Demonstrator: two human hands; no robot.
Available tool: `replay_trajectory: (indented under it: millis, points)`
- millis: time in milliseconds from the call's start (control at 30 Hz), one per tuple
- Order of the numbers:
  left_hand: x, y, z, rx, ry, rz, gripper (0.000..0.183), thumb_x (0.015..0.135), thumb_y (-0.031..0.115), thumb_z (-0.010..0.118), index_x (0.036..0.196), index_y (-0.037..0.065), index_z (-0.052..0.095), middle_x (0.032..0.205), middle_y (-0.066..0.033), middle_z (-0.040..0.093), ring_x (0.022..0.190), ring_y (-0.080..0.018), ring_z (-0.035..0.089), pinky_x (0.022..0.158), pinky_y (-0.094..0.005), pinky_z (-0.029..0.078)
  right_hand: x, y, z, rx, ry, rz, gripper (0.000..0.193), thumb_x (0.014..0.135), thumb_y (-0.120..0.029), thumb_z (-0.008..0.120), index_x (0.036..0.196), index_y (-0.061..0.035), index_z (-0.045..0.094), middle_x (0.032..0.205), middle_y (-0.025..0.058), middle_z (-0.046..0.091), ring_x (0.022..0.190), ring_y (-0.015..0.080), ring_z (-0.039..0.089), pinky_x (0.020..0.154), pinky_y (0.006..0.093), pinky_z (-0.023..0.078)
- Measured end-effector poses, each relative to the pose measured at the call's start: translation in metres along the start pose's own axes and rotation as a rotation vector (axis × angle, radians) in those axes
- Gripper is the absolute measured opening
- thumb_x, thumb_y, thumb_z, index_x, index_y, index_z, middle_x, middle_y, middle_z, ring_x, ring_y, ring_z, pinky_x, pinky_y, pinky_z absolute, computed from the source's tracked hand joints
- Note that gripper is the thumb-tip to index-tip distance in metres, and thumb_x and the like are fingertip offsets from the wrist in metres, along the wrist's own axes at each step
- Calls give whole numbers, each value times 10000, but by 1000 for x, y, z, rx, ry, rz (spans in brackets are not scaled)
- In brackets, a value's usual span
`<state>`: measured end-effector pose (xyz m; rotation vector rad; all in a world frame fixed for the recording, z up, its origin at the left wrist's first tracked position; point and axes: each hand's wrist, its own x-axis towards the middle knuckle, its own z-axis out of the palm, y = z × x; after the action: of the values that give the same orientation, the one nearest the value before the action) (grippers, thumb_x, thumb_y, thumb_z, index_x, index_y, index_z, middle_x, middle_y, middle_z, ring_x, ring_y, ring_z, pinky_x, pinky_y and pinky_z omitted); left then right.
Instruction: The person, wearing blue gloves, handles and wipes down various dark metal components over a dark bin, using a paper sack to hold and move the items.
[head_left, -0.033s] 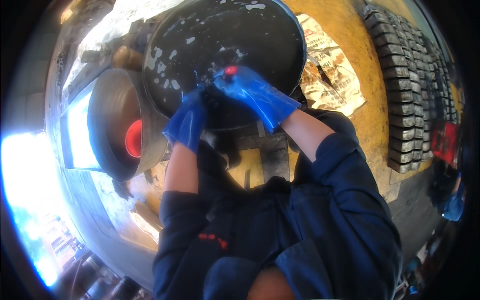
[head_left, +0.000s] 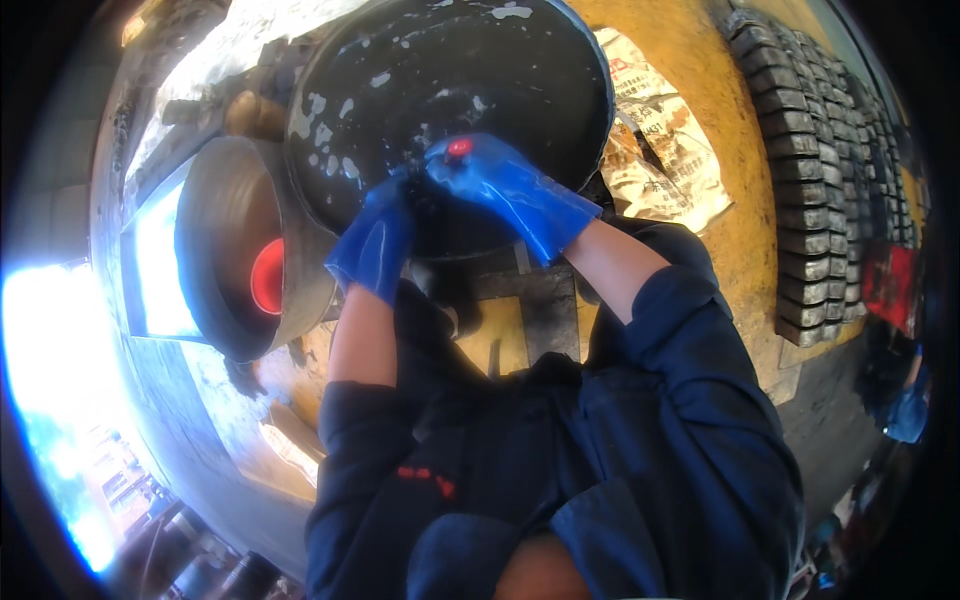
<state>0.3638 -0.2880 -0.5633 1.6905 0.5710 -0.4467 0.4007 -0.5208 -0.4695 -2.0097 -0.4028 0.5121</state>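
A large round black tub [head_left: 603, 110] holds dark liquid with patches of pale foam. Both my hands wear long blue rubber gloves and are close together over the tub's near half. My right hand [head_left: 470, 172] bends inward with its fingers curled; whatever lies in them is hidden. A red spot [head_left: 459, 147] shows on the back of that glove. Just left of it, my left hand [head_left: 385, 215] reaches down, its fingertips lost against the dark liquid. Some water moves around the fingers.
A second wide bucket [head_left: 305, 270] with a red round thing [head_left: 267, 277] inside stands at the left. Printed paper sacking [head_left: 665, 160] lies right of the tub. Farther right are stacked dark ridged blocks [head_left: 805, 200] and a red box [head_left: 890, 285]. Another person's blue sleeve [head_left: 908, 410] shows at the right edge.
My right hand has shifted very slightly, and the liquid around the fingers looks a little different. My left hand stays almost in place.
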Motion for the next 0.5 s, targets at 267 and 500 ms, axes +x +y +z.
replay_trajectory:
  millis: [267,500]
  points:
    - [-19,12,4,198,73,-41,352,979,230,648,1297,83,685,1205,-151,721,1049,-300,696,907,-414,565,2,-19,-39,-409,-213,226,386,900,-424,603,1108,-130,742,1026,157,750,968,392,707,860,474,556]
    - [-37,32,8,-661,33,-36,451,992,338,609,1386,120,616,1260,-154,697,1062,-358,682,883,-485,587,-31,-27,-71,487,68,293,408,993,-399,630,1117,-26,737,919,141,757,864,230,722,814,355,554]
